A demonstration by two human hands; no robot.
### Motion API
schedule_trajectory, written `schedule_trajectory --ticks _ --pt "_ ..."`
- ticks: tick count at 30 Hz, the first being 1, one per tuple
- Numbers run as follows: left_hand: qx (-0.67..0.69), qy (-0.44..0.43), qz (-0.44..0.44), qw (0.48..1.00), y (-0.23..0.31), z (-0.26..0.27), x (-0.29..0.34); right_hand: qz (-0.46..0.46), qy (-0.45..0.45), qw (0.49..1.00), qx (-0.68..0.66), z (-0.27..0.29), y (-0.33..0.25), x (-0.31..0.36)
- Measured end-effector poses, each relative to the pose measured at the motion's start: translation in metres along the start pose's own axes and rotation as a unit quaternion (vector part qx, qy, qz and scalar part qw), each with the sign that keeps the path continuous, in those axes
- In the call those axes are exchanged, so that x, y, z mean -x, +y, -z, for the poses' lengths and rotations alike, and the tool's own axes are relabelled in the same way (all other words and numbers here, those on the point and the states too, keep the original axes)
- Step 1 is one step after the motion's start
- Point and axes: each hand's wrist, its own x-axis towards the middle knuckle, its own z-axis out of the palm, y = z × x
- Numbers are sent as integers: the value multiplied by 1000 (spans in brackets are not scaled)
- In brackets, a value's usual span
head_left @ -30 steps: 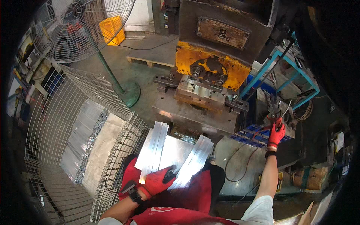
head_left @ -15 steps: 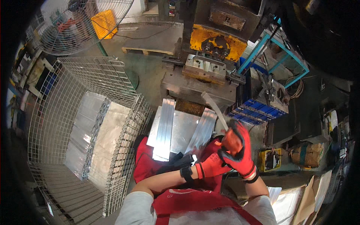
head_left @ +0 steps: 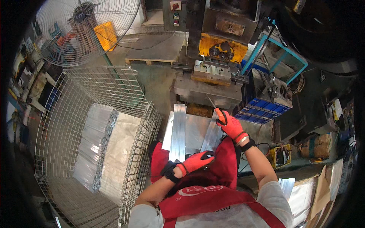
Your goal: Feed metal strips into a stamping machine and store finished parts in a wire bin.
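Note:
My right hand (head_left: 231,127), in a red glove with black-coated fingers, is closed round the orange handle (head_left: 219,114) of a slim file-like tool. Its thin metal blade (head_left: 211,102) points away from me, to the upper left. Over my lap, my left hand (head_left: 196,161) wears the same kind of glove; its fingers are loosely bent and apart, and nothing shows in them. Just beyond it lies a long shiny metal profile (head_left: 178,131) on a flat metal plate (head_left: 194,131). Another metal profile (head_left: 211,133) lies slantwise on the plate, below my right hand.
A press machine (head_left: 218,72) with a metal die stands ahead. Left is a wire mesh cage (head_left: 142,125) holding stacked metal strips (head_left: 89,144); a large fan (head_left: 85,22) stands behind it. On the right are blue crates (head_left: 262,108), a teal frame (head_left: 281,57) and a yellow bin (head_left: 281,155).
My hands have come apart: the left moved left over my lap, while the right moved forward and left with the tool. The whole view shifted slightly.

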Motion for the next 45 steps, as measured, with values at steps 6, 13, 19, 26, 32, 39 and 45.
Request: schedule_trajectory --ticks 6,13,19,26,32,39,45 --pt "178 84 -41 980 -53 28 20 19 52 997 54 -3 -3 -28" --pt "286 91 -40 953 -51 31 39 -31 69 993 92 21 -16 -81" --pt "290 79 -27 953 -46 32 45 -45 59 992 102 29 -19 -97" --pt "213 111 -55 969 -67 34 48 -70 62 988 125 25 -14 -74" --pt "201 122 -37 971 -74 34 46 -67 106 986 108 30 -12 -79" --pt "186 129 -32 973 -75 32 47 -65 42 988 134 30 -26 -73" --pt "187 133 -33 973 -65 30 52 -40 32 991 120 14 -23 -58"
